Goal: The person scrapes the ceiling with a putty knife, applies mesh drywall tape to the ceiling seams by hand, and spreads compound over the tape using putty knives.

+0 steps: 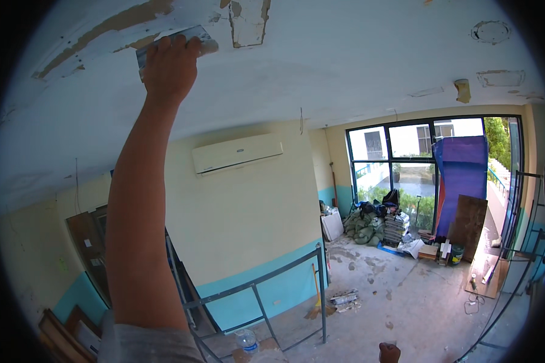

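Observation:
My left hand (171, 68), at the end of a raised bare arm, is wrapped round a flat metal trowel (140, 58) at the upper left. The trowel's blade lies against or very close to the white ceiling (254, 78), beside brown patches (106, 33) where the surface has come away. A squarish cut outline (249, 24) marks the ceiling just right of the trowel. Only the closed knuckles of my right hand (389, 353) show at the bottom edge. Whatever it holds, if anything, is hidden.
Dark metal scaffold rails (260, 279) cross in front of me, with a plastic bottle (247, 340) on a board below. An air conditioner (239, 150) hangs on the wall. Sacks (366, 224) and boards (468, 227) stand by the large window. A broom (317, 296) leans near the wall.

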`<state>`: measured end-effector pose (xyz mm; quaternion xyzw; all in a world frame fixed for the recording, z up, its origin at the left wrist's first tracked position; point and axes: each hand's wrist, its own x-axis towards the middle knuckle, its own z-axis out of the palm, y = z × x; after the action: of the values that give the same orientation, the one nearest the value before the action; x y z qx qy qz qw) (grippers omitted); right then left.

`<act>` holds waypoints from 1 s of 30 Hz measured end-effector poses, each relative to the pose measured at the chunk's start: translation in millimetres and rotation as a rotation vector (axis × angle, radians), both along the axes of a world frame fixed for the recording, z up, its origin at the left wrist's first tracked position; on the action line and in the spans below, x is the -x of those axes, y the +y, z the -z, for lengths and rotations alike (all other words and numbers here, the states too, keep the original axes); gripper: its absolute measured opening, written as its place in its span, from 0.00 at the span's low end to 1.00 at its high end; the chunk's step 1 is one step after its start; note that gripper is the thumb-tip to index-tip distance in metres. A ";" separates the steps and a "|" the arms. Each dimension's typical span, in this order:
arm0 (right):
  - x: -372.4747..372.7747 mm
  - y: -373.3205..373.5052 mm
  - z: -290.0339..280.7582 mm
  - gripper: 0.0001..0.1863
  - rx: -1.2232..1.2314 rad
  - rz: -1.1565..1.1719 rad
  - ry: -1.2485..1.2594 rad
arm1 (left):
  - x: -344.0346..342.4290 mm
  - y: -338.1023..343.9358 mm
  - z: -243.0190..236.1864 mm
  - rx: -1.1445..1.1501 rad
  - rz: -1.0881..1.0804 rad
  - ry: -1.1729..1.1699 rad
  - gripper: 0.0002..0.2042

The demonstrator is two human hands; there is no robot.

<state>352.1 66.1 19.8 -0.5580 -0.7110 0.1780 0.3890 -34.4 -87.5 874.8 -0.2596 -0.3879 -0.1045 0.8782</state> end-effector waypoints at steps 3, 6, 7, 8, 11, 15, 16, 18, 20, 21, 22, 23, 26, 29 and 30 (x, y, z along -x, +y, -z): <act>0.6 -2.3 -1.1 0.12 -0.013 -0.010 -0.020 | -1.4 2.3 -0.6 -0.030 -0.030 0.016 0.07; -1.8 -5.4 0.0 0.12 0.041 0.012 -0.059 | -3.6 -3.5 0.9 -0.073 -0.134 -0.065 0.07; -1.7 -4.6 0.1 0.12 0.106 0.039 -0.080 | 0.8 -7.1 1.5 -0.048 -0.117 -0.138 0.09; -3.3 -5.0 0.5 0.12 0.106 0.041 -0.080 | 5.2 -10.4 2.3 -0.024 -0.100 -0.211 0.12; -6.6 -14.0 -9.5 0.12 0.061 0.040 -0.036 | 17.4 -19.0 7.4 -0.075 -0.038 -0.290 0.09; -16.7 -5.7 -6.2 0.12 0.096 0.064 0.032 | 23.8 -16.2 12.6 -0.050 -0.017 -0.344 0.11; -17.7 -3.0 -4.9 0.13 -0.027 0.009 -0.058 | 25.9 -16.5 12.9 -0.030 0.002 -0.199 0.12; -15.4 1.4 -2.5 0.15 -0.029 0.002 -0.037 | 29.1 -17.9 8.8 -0.011 0.021 -0.052 0.13; -8.3 -1.5 -21.0 0.17 -0.028 -0.005 -0.015 | 24.5 -20.9 4.0 0.019 0.006 0.004 0.14; -2.2 -7.6 -36.0 0.18 0.161 0.074 0.150 | 22.1 -21.5 1.3 0.019 0.003 0.006 0.14; 2.0 -13.8 -45.5 0.20 0.351 0.156 0.313 | 23.0 -21.8 -0.9 0.017 0.001 0.037 0.14; 3.3 -16.5 -46.8 0.20 0.352 0.156 0.312 | 24.3 -22.4 -2.0 0.014 -0.001 0.068 0.14; 4.0 -21.6 -44.2 0.20 0.273 0.119 0.271 | 19.1 -20.9 -4.4 0.053 -0.035 -0.020 0.15; 0.8 -20.9 -34.9 0.20 0.307 0.066 0.281 | 18.2 -17.5 -9.7 0.056 -0.055 -0.017 0.15; -0.1 -20.8 -34.3 0.21 0.267 0.067 0.234 | 18.9 -17.1 -10.1 0.056 -0.055 -0.016 0.15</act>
<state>352.2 45.3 54.1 -0.6036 -0.6121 0.3213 0.3973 -53.3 -104.6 884.8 -0.2725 -0.4046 -0.0715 0.8700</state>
